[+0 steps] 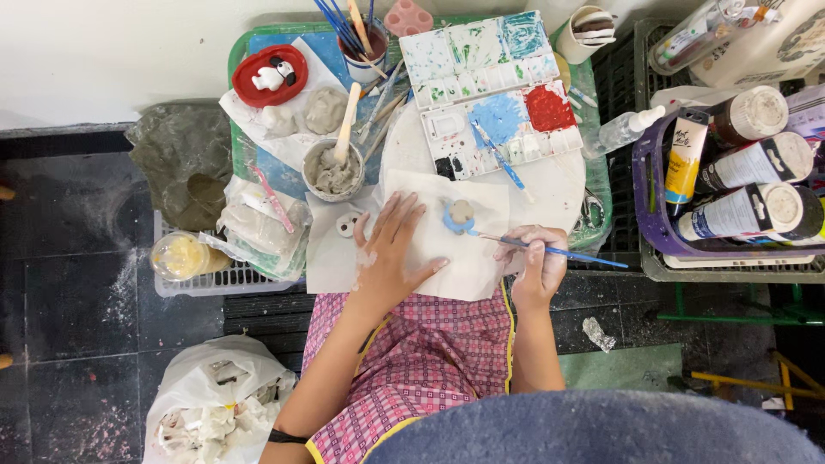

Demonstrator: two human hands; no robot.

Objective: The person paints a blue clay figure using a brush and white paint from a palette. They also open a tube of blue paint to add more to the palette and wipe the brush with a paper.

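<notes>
A small clay piece (pixel 461 214), grey on top with a blue painted edge, lies on a sheet of white paper (pixel 468 266) spread over my lap and the table edge. My right hand (pixel 534 260) grips a thin blue paintbrush (pixel 550 250) whose tip touches the piece's blue rim. My left hand (pixel 388 249) rests flat on the paper just left of the piece, fingers spread, with dried clay on the skin. A paint palette (pixel 491 90) with blue, red and green wells sits on a round white board (pixel 563 185) beyond the paper.
A grey bowl of wet clay (pixel 331 169) with a wooden stick stands left of the palette. A cup of brushes (pixel 361 43) and a red dish (pixel 269 76) sit at the back. Large paint tubes (pixel 739 180) fill a purple basket at right. A white bag (pixel 215 404) lies on the floor.
</notes>
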